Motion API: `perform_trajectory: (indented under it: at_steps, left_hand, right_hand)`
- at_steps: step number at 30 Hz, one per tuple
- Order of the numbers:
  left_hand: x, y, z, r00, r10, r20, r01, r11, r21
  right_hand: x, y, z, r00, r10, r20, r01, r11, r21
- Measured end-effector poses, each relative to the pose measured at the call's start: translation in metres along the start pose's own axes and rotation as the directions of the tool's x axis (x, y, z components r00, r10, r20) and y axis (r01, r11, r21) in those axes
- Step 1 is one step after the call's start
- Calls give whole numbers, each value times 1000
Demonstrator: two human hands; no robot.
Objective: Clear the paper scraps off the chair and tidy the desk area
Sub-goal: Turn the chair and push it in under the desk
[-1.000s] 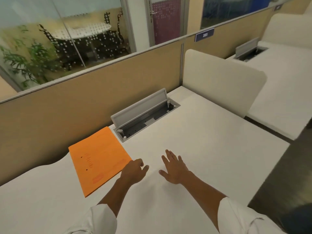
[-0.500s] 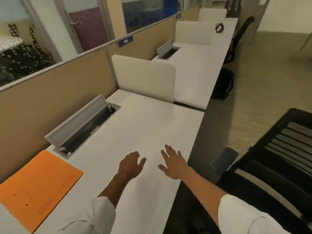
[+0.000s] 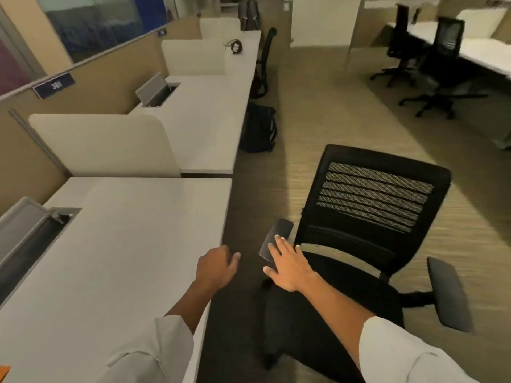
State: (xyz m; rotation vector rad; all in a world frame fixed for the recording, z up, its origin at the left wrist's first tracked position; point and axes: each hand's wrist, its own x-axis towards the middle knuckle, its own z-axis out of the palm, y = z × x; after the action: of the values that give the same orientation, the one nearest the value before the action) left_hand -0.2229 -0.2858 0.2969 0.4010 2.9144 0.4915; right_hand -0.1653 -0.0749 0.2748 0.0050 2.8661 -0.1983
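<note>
Two bare hands are seen reaching forward from pale sleeves. The left hand [image 3: 217,265] is held over the front edge of the white laminate tabletop [image 3: 124,258], its fingers loosely curled and nothing gripped in them. The right hand [image 3: 289,265] is spread flat, fingers straight, and is laid over the near end of the black padded armrest [image 3: 278,239] of the black mesh-backed office chair [image 3: 370,205]; whether contact is made cannot be told.

The chair is found at about 3 o'clock from the tabletop, just beside its edge, its slatted back turned away at 1 o'clock and its second armrest out at 4 o'clock. Its dark seat [image 3: 345,283] is shown with no paper scraps to be made out on the visible part.

On the tabletop, a grey hinged cable hatch [image 3: 30,230] is propped open at 9 o'clock, and an orange corner of a folder [image 3: 4,373] is just caught at 7 o'clock. A cream rounded divider panel [image 3: 105,145] is stood upright at 11 o'clock. Beyond it, at 12 o'clock, a black backpack [image 3: 258,128] is set on the carpeted floor [image 3: 318,114] against the next desk.
</note>
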Motion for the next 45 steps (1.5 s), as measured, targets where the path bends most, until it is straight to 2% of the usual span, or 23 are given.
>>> perform_trajectory:
  at_steps: [3,6,11,16,19,22,24,26,31,34,35,37,39,40,45]
  left_hand:
    - [-1,34,7,998,48,-32,-47,998,30]
    - [-1,64,17,996,95,-5,-94,995,37]
    - [-4,120,41,983,162,85,-166,985,45]
    - [-6,186,73,958,182,223,-195,980,37]
    - [-2,239,101,911,255,325,-278,960,25]
    - [-5,292,134,805,339,488,-333,937,-102]
    - [-10,319,155,738,379,557,-328,924,-195]
    - [-14,342,175,704,403,585,-304,915,-264]
    - [-15,383,218,717,387,580,-179,906,-384]
    - [-10,399,239,696,382,609,-154,907,-393]
    - [-7,403,245,683,391,617,-189,910,-368]
    - [6,410,260,619,443,648,-375,892,-252]
    - [15,417,270,517,489,702,-584,802,-129]
    - [22,422,277,483,496,722,-634,766,-102]
    - [42,437,296,439,501,745,-645,754,-127]
  right_hand:
    - [-15,35,2,999,44,-10,-44,999,-7]
    - [-31,65,3,997,78,-24,-78,997,0]
    - [-69,124,7,991,134,-2,-133,989,71]
    - [-117,196,15,971,224,87,-230,970,73]
    - [-154,251,21,951,287,114,-296,953,69]
    - [-193,304,29,918,369,147,-383,920,87]
    - [-216,329,35,884,437,164,-457,882,114]
    - [-235,350,41,850,499,169,-522,839,151]
    - [-263,385,57,762,624,173,-644,704,299]
    - [-265,401,65,722,667,184,-686,654,320]
    - [-263,405,68,716,671,195,-694,653,303]
    - [-252,416,74,709,669,225,-706,672,226]
    - [-240,423,77,702,668,248,-709,688,155]
    - [-231,428,80,696,673,251,-713,687,137]
    - [-198,445,90,668,689,280,-736,666,119]
